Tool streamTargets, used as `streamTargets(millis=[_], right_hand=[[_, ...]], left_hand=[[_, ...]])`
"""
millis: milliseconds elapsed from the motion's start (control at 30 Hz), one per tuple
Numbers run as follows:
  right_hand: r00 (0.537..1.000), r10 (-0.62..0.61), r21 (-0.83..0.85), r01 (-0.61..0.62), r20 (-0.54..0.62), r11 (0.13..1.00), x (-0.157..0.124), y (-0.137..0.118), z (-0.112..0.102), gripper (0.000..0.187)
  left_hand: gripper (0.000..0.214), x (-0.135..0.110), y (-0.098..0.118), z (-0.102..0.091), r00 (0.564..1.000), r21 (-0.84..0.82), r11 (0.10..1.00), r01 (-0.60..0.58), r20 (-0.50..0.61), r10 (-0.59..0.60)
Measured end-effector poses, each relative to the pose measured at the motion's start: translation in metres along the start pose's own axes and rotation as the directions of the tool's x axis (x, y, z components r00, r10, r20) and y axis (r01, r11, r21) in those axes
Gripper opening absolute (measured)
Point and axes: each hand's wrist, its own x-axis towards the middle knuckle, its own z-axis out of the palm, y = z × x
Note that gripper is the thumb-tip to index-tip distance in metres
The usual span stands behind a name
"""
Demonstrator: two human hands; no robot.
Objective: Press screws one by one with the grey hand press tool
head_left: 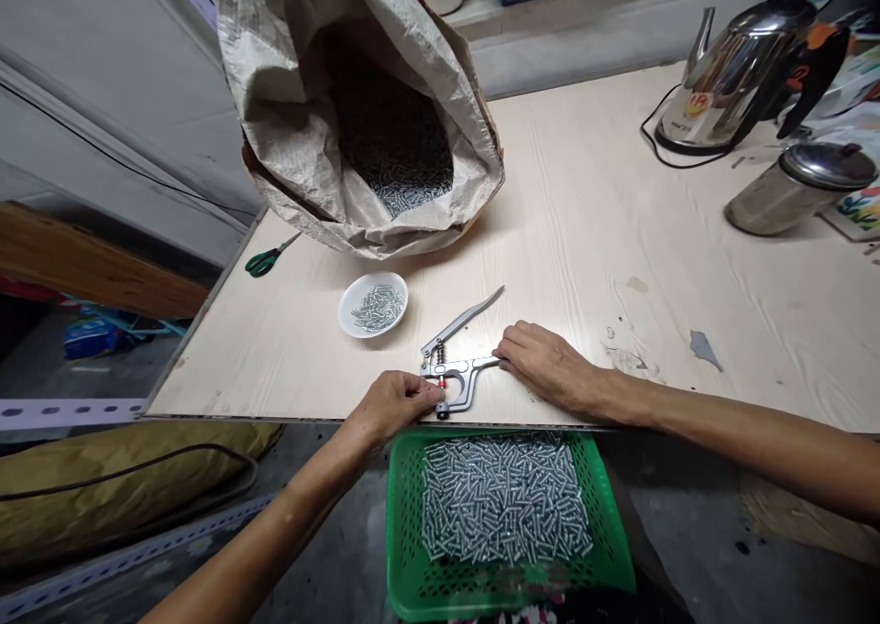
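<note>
Pinching with the left hand (pixel 399 397) by the red piece (pixel 442 383) on the snap-fastener pliers (pixel 459 366) — too small to tell exactly what — at the worktop's (pixel 577 193) front edge; pinching the lower handle's (pixel 487 361) tip with the right hand (pixel 540 358). Apparently adjusting the pliers' head; probably needing clear fingers before any squeeze. Unable to read the sticker (pixel 698 104) on the steel kettle (pixel 739 79) near the back edge.

- Steel kettle (pixel 746 79): far right, beyond the right fingers (pixel 510 349).
- Lidded jar (pixel 780 193): same side, nearer.
- Green-handled scissors (pixel 262 263): beyond the left fingers (pixel 415 388), leftward.
</note>
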Motion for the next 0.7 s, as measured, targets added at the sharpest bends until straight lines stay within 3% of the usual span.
streamTargets(millis=[100,267,467,700], right_hand=[[1.0,0.0,-0.011,0.0,-0.003,1.0,0.0,0.0,0.0,0.026],[1.0,-0.022,-0.002,0.022,0.021,1.0,0.0,0.001,-0.002,0.027],[0.999,-0.04,-0.044,0.038,-0.036,0.998,-0.006,0.001,0.004,0.027],[0.995,-0.072,-0.113,0.063,-0.076,0.992,-0.014,0.002,0.012,0.028]], left_hand=[[0.043,-0.001,0.002,0.001,0.995,0.003,0.999,0.036,0.095,-0.036],[0.046,-0.003,0.008,0.001,0.987,0.022,0.997,0.08,0.135,-0.083],[0.051,0.002,0.008,-0.002,0.97,0.072,0.991,0.115,0.207,-0.128],[0.049,0.007,0.002,0.0,0.971,0.061,0.991,0.118,0.203,-0.128]])
